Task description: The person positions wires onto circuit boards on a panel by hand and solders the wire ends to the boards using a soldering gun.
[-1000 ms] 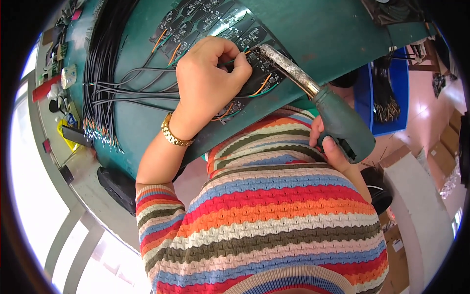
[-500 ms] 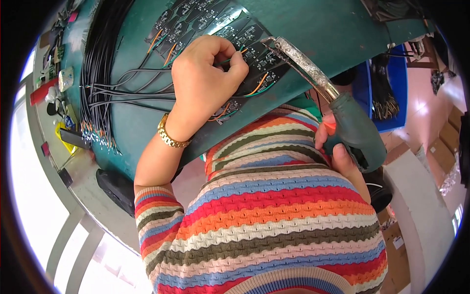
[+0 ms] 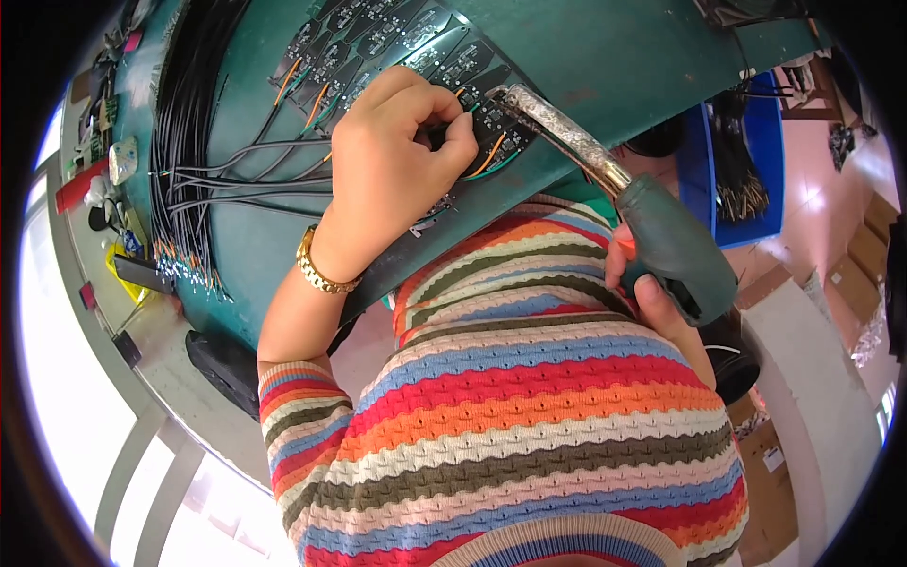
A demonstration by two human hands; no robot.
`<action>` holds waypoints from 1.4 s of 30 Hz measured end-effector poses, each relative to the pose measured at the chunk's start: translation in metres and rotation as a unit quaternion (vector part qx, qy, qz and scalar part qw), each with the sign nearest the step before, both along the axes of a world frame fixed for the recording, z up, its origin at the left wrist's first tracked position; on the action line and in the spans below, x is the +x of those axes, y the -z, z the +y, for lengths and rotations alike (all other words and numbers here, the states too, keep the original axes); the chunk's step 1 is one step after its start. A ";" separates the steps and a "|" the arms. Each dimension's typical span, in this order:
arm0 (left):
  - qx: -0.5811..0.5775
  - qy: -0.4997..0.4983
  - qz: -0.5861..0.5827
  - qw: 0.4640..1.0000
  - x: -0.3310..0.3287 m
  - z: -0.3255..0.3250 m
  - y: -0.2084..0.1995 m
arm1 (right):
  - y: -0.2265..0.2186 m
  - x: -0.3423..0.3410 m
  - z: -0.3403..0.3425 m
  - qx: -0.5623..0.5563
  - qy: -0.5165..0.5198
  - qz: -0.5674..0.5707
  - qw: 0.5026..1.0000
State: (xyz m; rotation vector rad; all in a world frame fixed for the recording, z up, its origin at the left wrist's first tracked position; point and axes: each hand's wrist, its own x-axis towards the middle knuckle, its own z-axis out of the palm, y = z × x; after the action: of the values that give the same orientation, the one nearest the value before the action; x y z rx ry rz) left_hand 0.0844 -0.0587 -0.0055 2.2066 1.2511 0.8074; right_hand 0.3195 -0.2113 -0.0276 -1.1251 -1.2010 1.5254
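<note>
My left hand [image 3: 392, 156], with a gold watch [image 3: 319, 265] at its wrist, is closed over the near part of a panel of dark circuit boards [image 3: 458, 55]. Its thumb and forefinger pinch the end of a grey cable; bits of orange and green wire show beside the fingertips. My right hand [image 3: 647, 283] grips a soldering gun [image 3: 675, 241] with a dark green handle and a foil-like silver barrel. The bent tip points left, just right of the left fingertips, above the boards. Whatever lies under the left palm is hidden.
A thick bundle of dark cables [image 3: 194, 104] with stripped orange and white ends lies at the left of the green table [image 3: 605, 71]. Several cables run from it to the boards. Right of the table, a blue bin [image 3: 699, 180] holds more cables. Cartons [image 3: 855, 274] stand farther right.
The soldering gun has moved slightly left and toward me, bringing its tip closer to the left fingertips. The left hand stays pinched over nearly the same spot.
</note>
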 end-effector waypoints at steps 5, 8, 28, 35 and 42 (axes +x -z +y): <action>-0.007 0.006 0.014 1.000 0.000 0.002 0.000 | 0.004 0.004 0.000 0.011 -0.027 -0.030 0.999; -0.016 0.002 0.014 1.000 0.000 0.001 0.000 | 0.004 -0.003 -0.002 -0.008 0.025 -0.017 1.000; -0.023 -0.015 0.039 0.999 0.005 0.002 -0.004 | -0.006 0.002 -0.002 -0.056 0.034 0.052 0.997; -0.044 -0.024 0.050 0.997 0.000 -0.001 -0.008 | 0.005 -0.006 0.005 0.036 0.045 0.004 0.998; 0.014 0.031 0.066 0.997 0.001 -0.002 -0.004 | 0.003 -0.005 -0.002 0.011 0.091 0.022 0.996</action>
State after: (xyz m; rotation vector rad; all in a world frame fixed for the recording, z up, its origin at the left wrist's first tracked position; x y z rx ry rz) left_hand 0.0851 -0.0602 -0.0016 2.3412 1.2327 0.6695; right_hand 0.3149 -0.2134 -0.0302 -1.1483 -1.0524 1.3882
